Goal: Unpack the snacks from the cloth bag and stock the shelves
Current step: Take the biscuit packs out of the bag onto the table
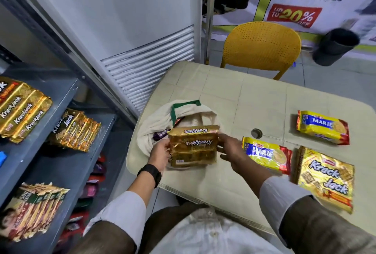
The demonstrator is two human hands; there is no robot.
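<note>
Gold "Krackjack" multipack [193, 145] between left hand [160, 153] and right hand [231, 152]

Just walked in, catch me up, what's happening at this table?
A person is unpacking snacks. Both hands, left and right, hold a gold Krackjack pack over the open cloth bag. Two Marie packs and a bigger Krack Jack pack already lie on the table. The shelves on the left already hold some Krackjack.

Krackjack pack [193, 145]: gold. Marie packs [266, 156]: yellow, red ends. Cloth bag [154, 119]: cream, green handle. Worktop [244, 95]: beige grid.
</note>
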